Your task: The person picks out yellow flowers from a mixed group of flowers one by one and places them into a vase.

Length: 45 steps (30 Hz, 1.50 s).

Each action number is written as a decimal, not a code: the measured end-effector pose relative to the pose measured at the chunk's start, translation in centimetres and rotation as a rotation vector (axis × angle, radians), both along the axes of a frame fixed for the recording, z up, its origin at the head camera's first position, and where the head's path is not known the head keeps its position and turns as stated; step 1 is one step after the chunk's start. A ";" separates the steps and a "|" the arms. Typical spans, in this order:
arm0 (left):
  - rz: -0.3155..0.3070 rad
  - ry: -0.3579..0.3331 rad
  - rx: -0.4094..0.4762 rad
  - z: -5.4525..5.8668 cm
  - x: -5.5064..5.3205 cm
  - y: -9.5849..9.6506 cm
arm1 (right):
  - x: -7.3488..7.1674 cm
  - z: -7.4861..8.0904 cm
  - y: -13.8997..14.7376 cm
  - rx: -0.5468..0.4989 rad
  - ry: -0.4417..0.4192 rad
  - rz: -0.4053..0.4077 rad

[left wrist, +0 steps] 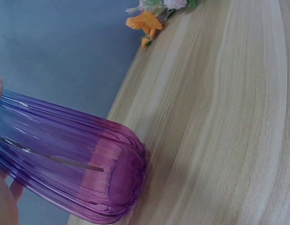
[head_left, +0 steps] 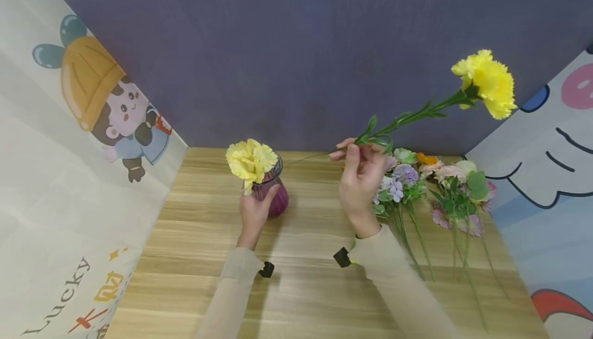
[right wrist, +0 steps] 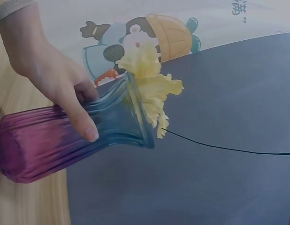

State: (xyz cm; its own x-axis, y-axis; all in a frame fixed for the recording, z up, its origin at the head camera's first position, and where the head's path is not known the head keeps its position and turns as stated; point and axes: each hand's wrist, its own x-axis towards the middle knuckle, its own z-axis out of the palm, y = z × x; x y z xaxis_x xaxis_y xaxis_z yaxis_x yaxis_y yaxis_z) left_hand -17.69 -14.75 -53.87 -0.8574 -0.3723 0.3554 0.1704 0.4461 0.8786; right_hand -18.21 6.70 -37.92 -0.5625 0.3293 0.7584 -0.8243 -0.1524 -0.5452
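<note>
My left hand grips a ribbed glass vase, pink-purple at its base and blue toward the mouth, as the right wrist view shows. A pale yellow flower sits in the vase's mouth, its dark stem visible through the glass in the left wrist view. My right hand pinches the stem of a bright yellow carnation between thumb and fingers. That flower's head points up and right, while its thin lower stem reaches left toward the vase mouth, its end close by the pale petals in the right wrist view.
Purple, white and pink artificial flowers lie on the wooden table at the right, stems toward the front. An orange bloom lies near the back edge. A dark grey panel stands behind, with printed cartoon walls on both sides.
</note>
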 end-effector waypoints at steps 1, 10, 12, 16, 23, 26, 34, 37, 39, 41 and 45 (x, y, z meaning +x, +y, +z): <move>-0.003 0.002 0.001 0.0 0.0 0.0 | 0.0 -0.1 -0.1 0.002 0.000 0.008; 0.009 -0.011 -0.001 0.0 0.0 0.0 | -0.1 -1.1 -1.3 0.036 -0.025 0.035; 0.007 -0.007 0.003 0.0 0.0 0.1 | -0.2 -1.4 -1.6 0.047 -0.039 0.052; 0.008 -0.007 0.005 0.1 0.0 0.1 | -0.2 -1.9 -2.1 0.095 -0.067 0.067; -0.002 0.010 0.006 0.2 0.0 0.1 | 0.0 -2.9 -3.1 0.245 -0.147 0.079; -0.003 0.005 0.002 0.2 0.0 0.1 | -0.1 -3.4 -3.5 0.291 -0.156 0.072; 0.000 -0.021 0.013 0.2 0.1 0.1 | -0.2 -4.2 -4.2 0.368 -0.145 0.054; -0.008 -0.009 0.006 0.1 0.1 0.1 | -0.2 -4.5 -4.4 0.404 -0.153 0.043; -0.011 0.008 0.002 0.1 0.1 0.1 | -0.1 -4.7 -4.5 0.431 -0.162 0.040; -0.015 0.025 -0.002 0.1 0.0 0.0 | -0.1 -4.9 -4.7 0.454 -0.175 0.041; -0.028 0.057 0.006 -0.1 0.0 -0.1 | -0.1 -5.3 -5.1 0.519 -0.204 0.028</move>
